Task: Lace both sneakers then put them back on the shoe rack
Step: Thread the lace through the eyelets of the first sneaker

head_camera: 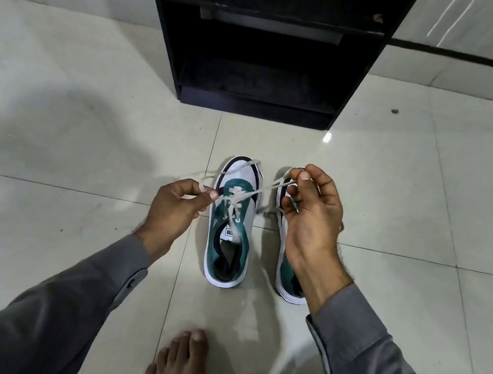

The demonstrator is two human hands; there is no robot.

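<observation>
Two sneakers [232, 223] side by side on tile floor [85, 127] before black shoe rack [265, 59]; left hand [175, 207] and right hand [309, 213] each pinch a lace end [271, 187], pulled taut

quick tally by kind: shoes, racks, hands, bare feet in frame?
Sneakers: 2, left sneaker and right sneaker, both on the floor
Shoe rack: 1
Hands: 2, left hand and right hand, each pinching a lace end
Bare foot: 1
Total: 6
</observation>
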